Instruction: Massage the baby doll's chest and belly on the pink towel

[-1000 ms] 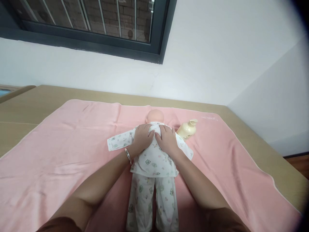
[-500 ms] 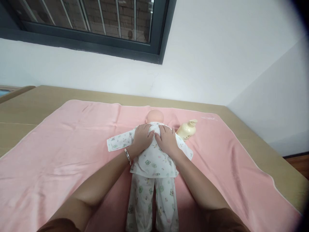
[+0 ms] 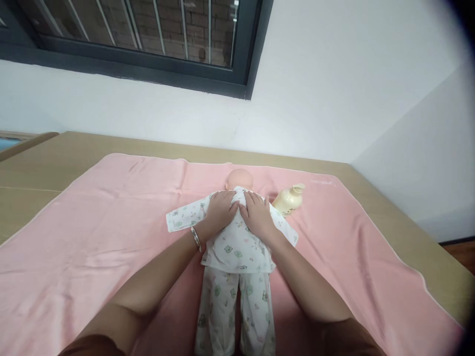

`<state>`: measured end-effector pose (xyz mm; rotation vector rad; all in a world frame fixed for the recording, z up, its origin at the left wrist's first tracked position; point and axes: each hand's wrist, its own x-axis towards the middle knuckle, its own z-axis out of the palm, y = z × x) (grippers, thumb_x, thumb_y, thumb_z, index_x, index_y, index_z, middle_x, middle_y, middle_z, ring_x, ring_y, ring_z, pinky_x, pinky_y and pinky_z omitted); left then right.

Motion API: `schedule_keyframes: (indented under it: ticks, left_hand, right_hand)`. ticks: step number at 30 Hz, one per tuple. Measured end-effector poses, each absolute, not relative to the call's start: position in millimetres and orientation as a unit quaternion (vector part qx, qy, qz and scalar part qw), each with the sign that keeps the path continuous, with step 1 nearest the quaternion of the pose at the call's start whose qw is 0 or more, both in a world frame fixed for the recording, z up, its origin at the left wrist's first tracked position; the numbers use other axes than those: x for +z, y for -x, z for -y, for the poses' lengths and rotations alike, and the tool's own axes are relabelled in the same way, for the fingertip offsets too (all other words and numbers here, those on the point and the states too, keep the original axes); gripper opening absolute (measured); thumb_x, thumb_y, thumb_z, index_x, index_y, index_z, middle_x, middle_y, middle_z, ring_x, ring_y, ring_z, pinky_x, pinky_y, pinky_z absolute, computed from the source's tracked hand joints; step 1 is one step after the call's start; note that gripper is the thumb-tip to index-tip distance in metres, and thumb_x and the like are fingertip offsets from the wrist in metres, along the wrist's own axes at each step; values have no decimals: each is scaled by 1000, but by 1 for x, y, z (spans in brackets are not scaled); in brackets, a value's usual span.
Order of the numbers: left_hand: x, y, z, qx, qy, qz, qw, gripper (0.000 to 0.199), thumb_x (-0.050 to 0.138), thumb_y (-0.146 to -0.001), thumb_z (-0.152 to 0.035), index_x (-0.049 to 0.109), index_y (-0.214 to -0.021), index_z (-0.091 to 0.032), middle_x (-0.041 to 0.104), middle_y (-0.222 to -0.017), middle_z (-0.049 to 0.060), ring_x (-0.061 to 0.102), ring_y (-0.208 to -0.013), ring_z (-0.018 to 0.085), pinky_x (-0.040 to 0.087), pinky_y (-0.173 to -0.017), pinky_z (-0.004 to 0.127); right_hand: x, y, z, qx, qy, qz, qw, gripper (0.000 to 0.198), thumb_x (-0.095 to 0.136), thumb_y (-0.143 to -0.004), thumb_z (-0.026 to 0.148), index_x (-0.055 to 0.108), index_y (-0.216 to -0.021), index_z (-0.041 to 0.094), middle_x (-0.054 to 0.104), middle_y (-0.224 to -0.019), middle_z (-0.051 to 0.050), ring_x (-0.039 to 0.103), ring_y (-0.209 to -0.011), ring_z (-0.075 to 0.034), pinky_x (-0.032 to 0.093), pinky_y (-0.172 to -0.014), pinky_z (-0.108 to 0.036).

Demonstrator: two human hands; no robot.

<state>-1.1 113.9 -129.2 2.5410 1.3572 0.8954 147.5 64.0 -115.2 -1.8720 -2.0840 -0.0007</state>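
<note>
A baby doll (image 3: 237,249) in a white printed top and trousers lies stretched out, the back of its bald head (image 3: 239,179) at the far end. My left hand (image 3: 221,210) rests flat on the left side of its upper back, fingers extended. On the right side of the back lies my right hand (image 3: 257,211), also flat, thumb near the other thumb. Neither hand grips anything. A silver bangle (image 3: 196,240) circles my left wrist. Just past the doll's right-hand sleeve, a cream pump bottle (image 3: 288,200) leans tilted.
Under the doll spreads a pink cloth (image 3: 122,212) with some creases, laid over a wooden table (image 3: 85,148). Behind the table rises a white wall (image 3: 304,89) with a dark-framed, barred window (image 3: 148,54) at upper left.
The whole view has shifted very slightly. Both hands stay flat on the doll's back, with no clear movement against it.
</note>
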Motion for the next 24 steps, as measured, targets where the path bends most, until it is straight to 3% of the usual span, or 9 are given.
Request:
schedule_keyframes:
  ticks: [9, 13, 19, 24]
  left_hand:
    - [-123, -3, -96, 262, -858, -439, -55, 21, 39, -96, -21, 59, -90, -18, 66, -93, 10, 59, -92, 26, 45, -83, 40]
    - [-123, -2, -100, 265, -838, -477, -21, 17, 44, -94, -25, 59, -97, -17, 66, -99, 11, 59, -96, 27, 45, -85, 41]
    - [-123, -2, -107, 247, -874, -416, -30, 24, 41, -96, -22, 56, -114, -15, 65, -114, 12, 57, -106, 27, 43, -92, 41]
    - [-123, -3, -96, 259, -862, -431, -68, 22, 40, -97, -21, 59, -88, -19, 65, -91, 9, 58, -89, 25, 43, -81, 40]
  right_hand:
    - [-112, -139, -52, -76, 640, 735, 211, 33, 38, -99, 25, 56, -125, 16, 65, -124, -13, 57, -117, -25, 10, -116, -56]
    - [-114, -146, -61, -43, 654, 724, 217, 38, 43, -97, 33, 53, -130, 16, 61, -132, -14, 52, -125, -27, 8, -116, -58]
    - [-118, -151, -70, -18, 650, 734, 198, 43, 42, -96, 32, 50, -135, 15, 55, -139, -14, 47, -131, -28, 16, -114, -57]
    - [-115, -140, -56, -92, 637, 732, 223, 32, 38, -98, 26, 61, -119, 16, 68, -119, -12, 59, -116, -26, 7, -117, -56]
